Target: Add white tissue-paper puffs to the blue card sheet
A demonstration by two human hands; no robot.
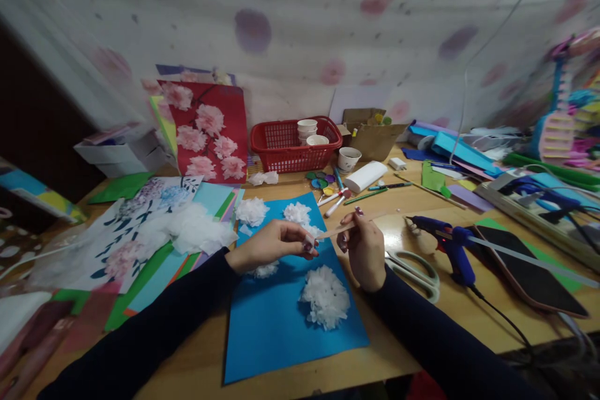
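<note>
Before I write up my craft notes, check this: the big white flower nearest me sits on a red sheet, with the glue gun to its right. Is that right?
Only the colour is wrong: the head view shows that flower on a blue sheet. The glue gun is to its right.

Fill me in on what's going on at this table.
A person is working over a blue sheet. The left hand pinches a small white piece in its fingers, and the right hand holds a thin pale stick pointed towards it; whether they touch is unclear. A large white ruffled flower lies on the sheet, with smaller ones farther back. Scissors and a glue gun lie to the right.
</note>
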